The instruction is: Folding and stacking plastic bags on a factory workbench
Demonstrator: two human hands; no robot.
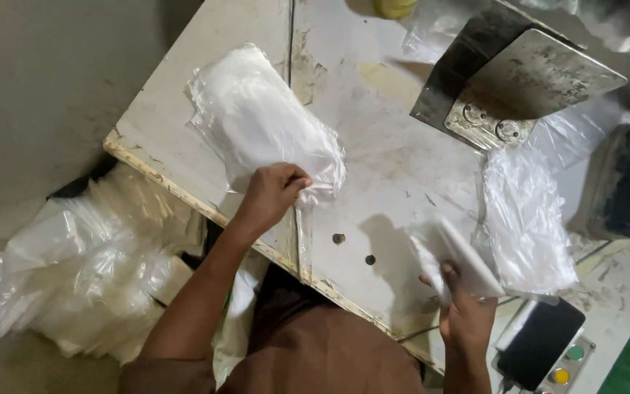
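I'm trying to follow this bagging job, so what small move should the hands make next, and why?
Probably the left hand should peel one clear bag off the stack of plastic bags it is pinching at the near edge. The right hand already holds a flat white piece up over the table, and no loose bag is free beside it.

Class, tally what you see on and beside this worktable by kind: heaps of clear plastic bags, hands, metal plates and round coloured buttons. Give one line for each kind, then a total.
Heaps of clear plastic bags: 3 (left stack, right stack, floor heap)
Hands: 2 (left hand, right hand)
Metal plates: 1 (metal plate)
Round coloured buttons: 2 (green button, yellow button)
Total: 8
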